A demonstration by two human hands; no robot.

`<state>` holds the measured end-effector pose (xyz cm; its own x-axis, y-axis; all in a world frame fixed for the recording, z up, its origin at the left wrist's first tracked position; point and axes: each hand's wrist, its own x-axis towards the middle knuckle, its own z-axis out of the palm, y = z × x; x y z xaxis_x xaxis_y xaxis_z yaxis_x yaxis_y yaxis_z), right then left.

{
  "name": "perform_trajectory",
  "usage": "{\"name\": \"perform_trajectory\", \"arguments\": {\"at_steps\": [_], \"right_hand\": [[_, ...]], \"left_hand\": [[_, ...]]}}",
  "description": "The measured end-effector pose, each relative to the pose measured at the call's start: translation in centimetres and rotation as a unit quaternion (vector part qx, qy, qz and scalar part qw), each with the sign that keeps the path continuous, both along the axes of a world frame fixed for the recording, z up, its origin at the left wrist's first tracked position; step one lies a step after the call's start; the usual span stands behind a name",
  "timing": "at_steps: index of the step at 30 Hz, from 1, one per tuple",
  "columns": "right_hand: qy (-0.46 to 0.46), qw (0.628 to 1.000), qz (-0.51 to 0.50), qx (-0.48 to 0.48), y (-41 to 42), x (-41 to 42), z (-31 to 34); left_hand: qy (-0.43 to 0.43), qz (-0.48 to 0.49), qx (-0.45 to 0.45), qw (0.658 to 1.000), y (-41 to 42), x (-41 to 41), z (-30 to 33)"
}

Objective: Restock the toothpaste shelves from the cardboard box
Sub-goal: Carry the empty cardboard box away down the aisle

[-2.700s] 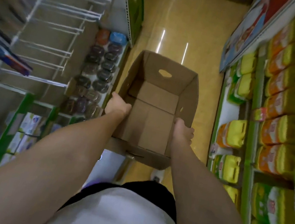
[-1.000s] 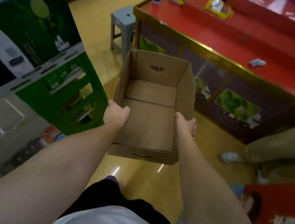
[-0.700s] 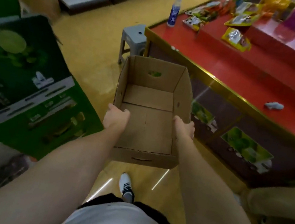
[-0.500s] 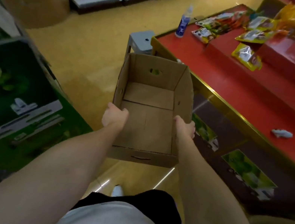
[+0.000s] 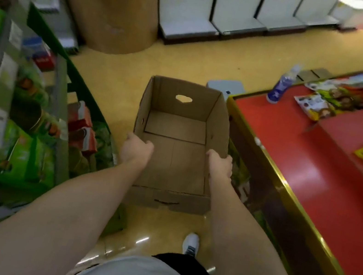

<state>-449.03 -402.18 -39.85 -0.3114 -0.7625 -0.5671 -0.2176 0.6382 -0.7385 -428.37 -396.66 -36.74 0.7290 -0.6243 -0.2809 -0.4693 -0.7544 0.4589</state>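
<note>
An open cardboard box point(image 5: 177, 136) hangs in front of me at waist height, and nothing lies inside it. My left hand point(image 5: 136, 148) grips its left wall with the fingers curled over the rim. On the opposite wall my right hand point(image 5: 219, 164) grips the rim the same way. A handle hole shows in the far wall. No toothpaste is visible in the box.
A green shelf unit point(image 5: 30, 110) with boxed goods stands close on the left. On the right is a red display counter point(image 5: 317, 161) with snack packets and a blue bottle point(image 5: 282, 84). A grey stool point(image 5: 227, 87), a brown round pillar point(image 5: 107, 0) and white shelves point(image 5: 234, 8) lie ahead.
I have walked out of the aisle and turned; the red counter slid to the right and the pillar and white shelves came into view. Both hands kept their grip on the box.
</note>
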Motion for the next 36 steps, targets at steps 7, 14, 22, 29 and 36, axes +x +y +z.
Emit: {"name": "perform_trajectory", "arguments": {"at_steps": [7, 14, 22, 29, 36], "right_hand": [[-0.049, 0.997, 0.057, 0.014, -13.5, 0.4, 0.7], [-0.013, 0.992, 0.121, 0.008, -25.4, 5.0, 0.7], [0.023, 0.991, 0.127, -0.018, -43.0, 14.0, 1.6], [-0.005, 0.996, 0.085, -0.017, -56.5, 20.1, 2.0], [-0.045, 0.998, 0.051, -0.017, -69.1, 24.4, 0.1]], "left_hand": [[-0.027, 0.056, -0.008, 0.998, -11.3, -0.4, 2.4], [-0.022, 0.103, -0.015, 0.994, -21.3, 3.5, 2.0], [0.023, 0.125, -0.036, 0.991, -37.9, 12.4, -0.5], [0.009, 0.087, -0.065, 0.994, -53.0, 19.6, 2.0], [0.002, 0.054, -0.058, 0.997, -66.9, 24.6, 1.6]]}}
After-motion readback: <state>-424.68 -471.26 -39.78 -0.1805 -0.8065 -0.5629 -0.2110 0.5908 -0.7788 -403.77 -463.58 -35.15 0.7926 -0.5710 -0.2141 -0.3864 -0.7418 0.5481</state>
